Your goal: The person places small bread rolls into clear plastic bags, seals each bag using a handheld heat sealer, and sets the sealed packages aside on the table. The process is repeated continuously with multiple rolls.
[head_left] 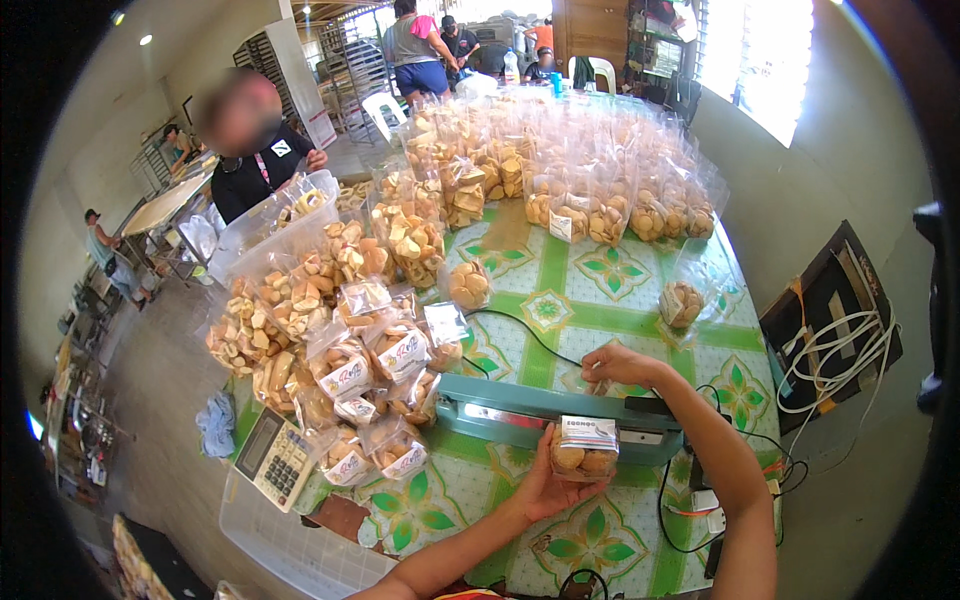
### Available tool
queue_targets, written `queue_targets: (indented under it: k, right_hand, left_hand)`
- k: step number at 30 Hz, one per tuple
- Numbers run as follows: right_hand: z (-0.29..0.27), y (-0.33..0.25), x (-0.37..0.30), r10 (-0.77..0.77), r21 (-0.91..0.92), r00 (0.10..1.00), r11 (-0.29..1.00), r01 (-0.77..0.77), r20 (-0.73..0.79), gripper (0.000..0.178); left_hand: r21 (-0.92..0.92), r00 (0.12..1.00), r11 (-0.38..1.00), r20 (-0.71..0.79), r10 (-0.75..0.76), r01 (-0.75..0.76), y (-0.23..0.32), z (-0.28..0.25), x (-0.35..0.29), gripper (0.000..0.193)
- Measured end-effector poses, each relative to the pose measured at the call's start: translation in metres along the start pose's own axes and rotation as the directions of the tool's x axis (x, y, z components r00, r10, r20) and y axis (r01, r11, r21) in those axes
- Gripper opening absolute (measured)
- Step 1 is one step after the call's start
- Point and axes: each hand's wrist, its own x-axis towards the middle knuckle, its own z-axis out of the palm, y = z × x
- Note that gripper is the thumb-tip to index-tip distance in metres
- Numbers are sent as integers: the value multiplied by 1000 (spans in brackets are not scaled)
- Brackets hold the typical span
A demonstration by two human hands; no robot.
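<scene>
Apparently aligning for sealing, the left hand (552, 478) cups the biscuit bag (585, 460) at the near edge of the green sealer (530, 398), the right hand (618, 368) curled beyond it, any pinch unclear, the bag's mouth likely needing flattening next.

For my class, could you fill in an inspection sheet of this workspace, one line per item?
Surface: table under a green-and-white patterned cover.
Job's things: labelled bag of round baked pieces at the teal sealer; other filled bags crowd the far end and left.
Clutter: calculator, crumpled blue cloth.
Grips: left grip holds the labelled bag; right grip at the sealer's far side, any hold unclear.
Cables: black cord behind the sealer; white cable looped at right.
Surroundings: co-worker in a dark shirt, metal racks, bright window.
</scene>
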Motion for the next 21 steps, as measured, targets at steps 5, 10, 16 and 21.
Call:
queue_targets:
  k: [5, 10, 16, 21]
  right_hand:
    - [1, 1, 1, 47, 115, 999, 992, -48, 18, 21]
    - [1, 3, 1, 26, 99, 1000, 995, -27, 9, 21]
    - [-1, 2, 1, 21, 89, 1000, 996, -22, 20, 22]
    - [-2, -5, -4, -15, 24, 1000, 1000, 15, 25, 25]
  left_hand:
    - [-5, 1000, 1000, 19, 4, -4, 0, 0, -1, 88]
    - [-37, 994, 999, 110, 2, 2, 1, -1, -1, 85]
    - [-32, 997, 999, 74, 7, -5, 0, -1, -1, 85]
    - [-61, 996, 998, 89, -3, 8, 1, 0, -2, 86]
